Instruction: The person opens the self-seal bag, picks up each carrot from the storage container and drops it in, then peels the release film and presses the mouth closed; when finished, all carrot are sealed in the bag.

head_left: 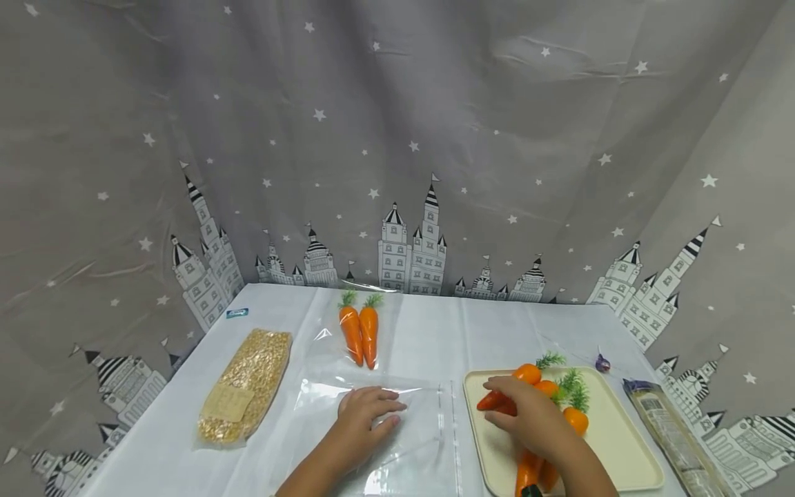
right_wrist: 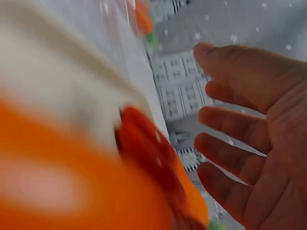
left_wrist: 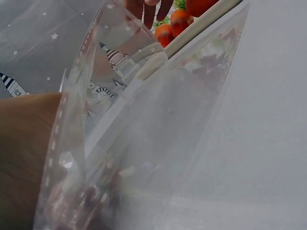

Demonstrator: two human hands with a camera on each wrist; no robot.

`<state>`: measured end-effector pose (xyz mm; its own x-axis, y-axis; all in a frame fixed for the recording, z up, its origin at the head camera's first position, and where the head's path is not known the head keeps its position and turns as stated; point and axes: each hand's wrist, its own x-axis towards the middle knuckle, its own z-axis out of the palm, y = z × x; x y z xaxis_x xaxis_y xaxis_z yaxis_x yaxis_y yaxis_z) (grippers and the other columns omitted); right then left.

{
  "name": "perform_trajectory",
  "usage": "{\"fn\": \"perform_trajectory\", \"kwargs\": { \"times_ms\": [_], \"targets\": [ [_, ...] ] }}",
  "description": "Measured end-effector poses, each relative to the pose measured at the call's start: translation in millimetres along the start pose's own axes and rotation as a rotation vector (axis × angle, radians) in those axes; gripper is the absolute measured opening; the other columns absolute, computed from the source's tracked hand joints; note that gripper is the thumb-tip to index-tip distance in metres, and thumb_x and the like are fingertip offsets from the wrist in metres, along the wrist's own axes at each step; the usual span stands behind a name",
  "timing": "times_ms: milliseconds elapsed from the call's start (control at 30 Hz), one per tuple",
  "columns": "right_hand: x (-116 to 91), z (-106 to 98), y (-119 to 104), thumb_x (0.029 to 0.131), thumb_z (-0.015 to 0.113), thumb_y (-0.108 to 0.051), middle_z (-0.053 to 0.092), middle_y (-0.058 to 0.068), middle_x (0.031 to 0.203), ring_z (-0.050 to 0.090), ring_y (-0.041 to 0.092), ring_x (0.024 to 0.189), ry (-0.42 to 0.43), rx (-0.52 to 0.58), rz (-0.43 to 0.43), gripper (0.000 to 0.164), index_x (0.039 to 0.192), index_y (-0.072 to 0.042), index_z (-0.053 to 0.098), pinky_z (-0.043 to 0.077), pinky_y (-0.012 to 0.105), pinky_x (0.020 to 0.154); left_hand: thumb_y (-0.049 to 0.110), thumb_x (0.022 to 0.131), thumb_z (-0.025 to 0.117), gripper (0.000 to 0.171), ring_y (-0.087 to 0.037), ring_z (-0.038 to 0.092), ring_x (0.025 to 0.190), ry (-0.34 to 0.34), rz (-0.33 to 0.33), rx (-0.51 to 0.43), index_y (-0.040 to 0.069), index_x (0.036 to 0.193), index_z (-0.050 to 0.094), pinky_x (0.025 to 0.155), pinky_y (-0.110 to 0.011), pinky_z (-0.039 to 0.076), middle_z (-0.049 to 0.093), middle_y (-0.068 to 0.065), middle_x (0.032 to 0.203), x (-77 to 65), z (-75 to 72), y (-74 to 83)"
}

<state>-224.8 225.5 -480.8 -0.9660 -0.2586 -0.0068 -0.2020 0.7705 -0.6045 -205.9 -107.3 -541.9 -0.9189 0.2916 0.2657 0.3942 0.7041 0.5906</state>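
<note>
My left hand [head_left: 368,417] rests over a clear plastic bag [head_left: 422,442] lying flat at the front middle, its fingers loosely extended. In the left wrist view the bag's film [left_wrist: 158,129] stands up beside the wrist and blurs the fingers behind it. Over a cream tray [head_left: 627,442], my right hand [head_left: 528,414] hovers with its fingers spread and nothing between them. Red peppers [head_left: 493,400] lie right by its fingertips; the right wrist view shows these red peppers [right_wrist: 151,153] close up. Several orange carrots [head_left: 528,469] with green tops fill the tray, partly hidden by the hand.
Behind the bag, two carrots [head_left: 359,335] lie in another clear bag. A bag of yellow kernels [head_left: 254,379] is on the left, near a small blue packet [head_left: 237,313]. Right of the tray are a long packet [head_left: 673,435] and a small purple item [head_left: 602,363].
</note>
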Motion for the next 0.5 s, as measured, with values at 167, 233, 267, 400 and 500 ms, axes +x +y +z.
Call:
{"fn": "perform_trajectory", "kwargs": {
  "times_ms": [167, 233, 267, 400, 500],
  "targets": [
    [-6.5, -19.9, 15.4, 0.089, 0.085, -0.026, 0.07, -0.006, 0.128, 0.064, 0.023, 0.121, 0.01, 0.02, 0.047, 0.042, 0.129, -0.025, 0.071, 0.051, 0.055, 0.106, 0.027, 0.097, 0.073, 0.02, -0.028, 0.056, 0.132, 0.001, -0.009, 0.001, 0.031, 0.116, 0.079, 0.113, -0.072, 0.027, 0.07, 0.008, 0.131, 0.6, -0.4, -0.5],
    [-9.8, -27.2, 21.4, 0.089, 0.085, -0.023, 0.069, -0.003, 0.132, 0.064, 0.024, 0.121, 0.019, 0.007, 0.066, 0.042, 0.129, -0.025, 0.071, 0.052, 0.055, 0.105, 0.027, 0.097, 0.074, 0.02, -0.028, 0.056, 0.131, 0.001, -0.01, -0.003, 0.032, 0.116, 0.079, 0.112, -0.072, 0.027, 0.07, 0.008, 0.131, 1.0, -0.1, -0.6],
    [-11.5, -31.0, 23.8, 0.089, 0.085, -0.023, 0.069, 0.0, 0.133, 0.064, 0.024, 0.12, 0.022, 0.003, 0.083, 0.043, 0.129, -0.024, 0.071, 0.052, 0.056, 0.104, 0.027, 0.097, 0.074, 0.02, -0.028, 0.056, 0.131, 0.001, -0.011, -0.007, 0.032, 0.116, 0.079, 0.113, -0.071, 0.027, 0.07, 0.008, 0.131, 1.5, 0.2, -0.7],
    [-18.5, -47.0, 36.6, 0.09, 0.083, -0.027, 0.065, 0.009, 0.141, 0.064, 0.032, 0.123, 0.051, -0.031, 0.096, 0.048, 0.135, -0.02, 0.069, 0.055, 0.057, 0.1, 0.029, 0.097, 0.074, 0.019, -0.028, 0.056, 0.131, 0.001, -0.013, -0.013, 0.033, 0.116, 0.079, 0.113, -0.072, 0.027, 0.07, 0.009, 0.131, 1.7, 0.3, -0.4],
    [-24.0, -58.9, 47.8, 0.092, 0.082, -0.03, 0.064, 0.015, 0.141, 0.064, 0.039, 0.124, 0.078, -0.029, 0.064, 0.049, 0.136, -0.016, 0.068, 0.057, 0.056, 0.096, 0.029, 0.098, 0.074, 0.019, -0.028, 0.056, 0.131, -0.008, -0.018, -0.014, 0.033, 0.115, 0.079, 0.113, -0.072, 0.026, 0.07, 0.008, 0.131, 2.1, -1.0, 0.7]
  ]
}}
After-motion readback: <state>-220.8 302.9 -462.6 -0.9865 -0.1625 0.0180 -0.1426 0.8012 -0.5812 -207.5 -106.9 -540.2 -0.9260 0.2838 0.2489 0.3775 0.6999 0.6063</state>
